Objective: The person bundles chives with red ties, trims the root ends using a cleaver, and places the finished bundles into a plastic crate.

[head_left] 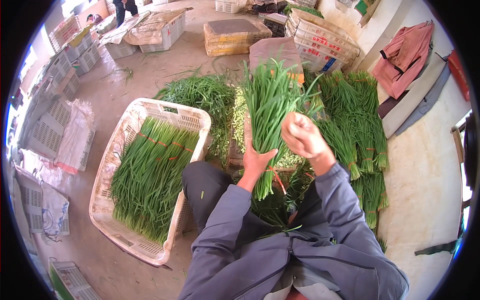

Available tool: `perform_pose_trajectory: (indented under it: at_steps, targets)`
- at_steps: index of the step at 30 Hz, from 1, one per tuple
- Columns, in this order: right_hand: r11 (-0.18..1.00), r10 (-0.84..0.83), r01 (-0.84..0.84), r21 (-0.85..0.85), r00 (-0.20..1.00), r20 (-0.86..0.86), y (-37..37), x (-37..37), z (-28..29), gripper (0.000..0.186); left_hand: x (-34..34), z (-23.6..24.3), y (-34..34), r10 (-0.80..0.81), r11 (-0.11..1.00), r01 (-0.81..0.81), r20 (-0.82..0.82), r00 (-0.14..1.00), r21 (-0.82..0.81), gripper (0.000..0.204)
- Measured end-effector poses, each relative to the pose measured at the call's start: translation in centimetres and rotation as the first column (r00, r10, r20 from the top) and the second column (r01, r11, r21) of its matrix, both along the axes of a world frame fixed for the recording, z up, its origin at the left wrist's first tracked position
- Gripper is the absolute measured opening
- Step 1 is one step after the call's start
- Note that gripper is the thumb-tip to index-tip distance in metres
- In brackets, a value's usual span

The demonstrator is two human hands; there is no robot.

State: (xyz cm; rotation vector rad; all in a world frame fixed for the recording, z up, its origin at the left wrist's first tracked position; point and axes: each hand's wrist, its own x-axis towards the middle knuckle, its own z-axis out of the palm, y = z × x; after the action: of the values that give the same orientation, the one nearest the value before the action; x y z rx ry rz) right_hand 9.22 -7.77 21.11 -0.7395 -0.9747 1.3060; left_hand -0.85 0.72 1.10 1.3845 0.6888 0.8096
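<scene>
A long bunch of green garlic chives [270, 105] stands tilted in front of me, leaf tips away from me and cut ends towards me. My left hand [257, 164] is closed around its lower part. A red tie [276, 179] goes round the stems just below that hand, one end hanging loose. Beside the bunch on the right, my right hand [304, 139] is raised with its fingers curled closed; what they hold, if anything, is hidden. On my left, a dirty white plastic crate [102, 165] contains several tied chive bunches [155, 175].
Loose chives [197, 97] lie beyond the crate. More tied bunches [352, 120] are stacked along the right wall, under a hanging pink jacket [405, 57]. Farther off are a taped foam box [235, 37], a large white basket [320, 40] and covered crates [162, 32]. A person [122, 10] stands far away.
</scene>
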Motion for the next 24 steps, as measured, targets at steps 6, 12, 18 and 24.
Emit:
perform_pose_trajectory:
  at_steps: [6,12,18,24]
  targets:
    - [0.639,0.509,0.265,-0.722,0.558,0.655,-5.5,7.0,-4.7,0.07,1.0,-0.4,0.0,-0.121,0.897,0.269,0.39,0.913,-0.351,0.1]
    - [0.77,-0.362,0.372,-0.518,0.924,0.125,-3.4,3.3,-13.9,0.087,1.6,-0.7,-1.3,-0.214,0.689,0.438,0.416,0.884,-0.578,0.067]
    - [0.728,-0.603,0.552,-0.408,0.797,0.002,-2.7,1.7,-15.4,0.067,0.5,-1.5,-2.3,-0.047,0.899,0.197,0.36,0.932,-0.392,0.064]
    - [0.718,-0.656,0.615,-0.325,0.755,-0.022,-3.8,2.1,-15.8,0.057,0.1,-0.8,-1.6,0.076,0.902,0.05,0.271,0.96,-0.43,0.049]
